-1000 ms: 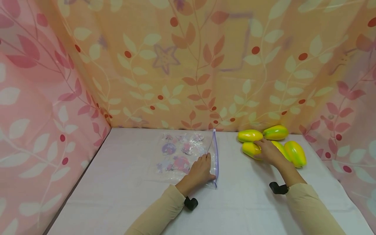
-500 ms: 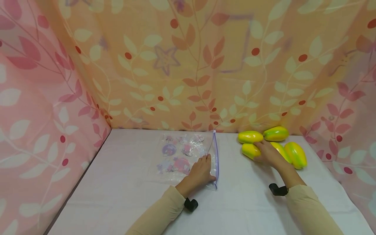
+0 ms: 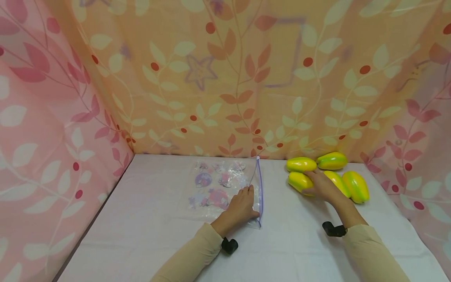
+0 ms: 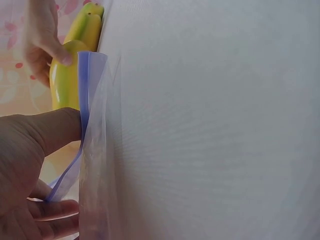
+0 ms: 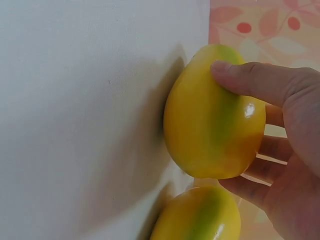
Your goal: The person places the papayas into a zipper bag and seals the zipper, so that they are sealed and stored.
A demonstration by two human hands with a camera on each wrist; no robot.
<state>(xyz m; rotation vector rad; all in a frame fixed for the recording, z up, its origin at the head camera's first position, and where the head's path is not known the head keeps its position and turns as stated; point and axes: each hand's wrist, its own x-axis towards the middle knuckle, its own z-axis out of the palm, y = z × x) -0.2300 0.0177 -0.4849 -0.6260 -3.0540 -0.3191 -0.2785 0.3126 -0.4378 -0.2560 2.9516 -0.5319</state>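
Note:
In the head view my left hand [image 3: 240, 205] lies over a clear zip bag [image 3: 203, 209] with pink and purple prints. Its thumb is against the purple zip strip [image 4: 86, 82], and the fingers curl at the strip's other part, with the mouth parted between them. My right hand [image 3: 322, 185] grips a glossy yellow-green papaya [image 5: 215, 125], thumb on the near side and fingers behind it. A second papaya [image 5: 200, 217] sits just beside the gripped one in the right wrist view.
Around the right hand lie more papayas: one at the back left [image 3: 301, 164], one at the back right [image 3: 332, 160], and another papaya [image 3: 356, 187] on the right. A white cloth [image 3: 141, 227] covers the table. Patterned curtains [image 3: 158, 98] enclose the back and sides.
The papaya in my right hand has shifted slightly to the left and tilted. My left hand and the bag stay in place.

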